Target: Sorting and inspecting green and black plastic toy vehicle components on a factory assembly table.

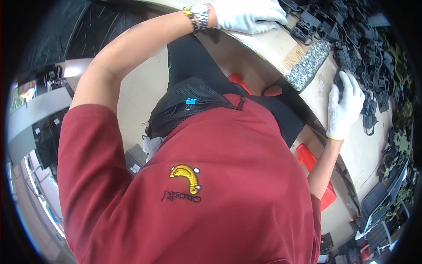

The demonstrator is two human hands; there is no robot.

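Note:
My left hand [248,15], in a white glove with a metal watch and a bead bracelet at the wrist, lies palm down on the pale worktable [281,44] near its edge, holding nothing. Just to its right begins a heap of black plastic buckle parts [351,31]. My right hand [345,108], also in a white glove, rests on the tabletop farther right. Its fingertips and thumb close on one black plastic part [337,82] at the heap's edge. My red shirt [211,189] fills the lower middle of the view.
A speckled stone strip [310,64] marks the table's corner. Camouflage fabric pieces [398,145] and black trays lie at the right. A red stool [307,156] stands under the table. A black mesh pouch [189,101] with a blue clip hangs at my waist. Shelving stands at the left.

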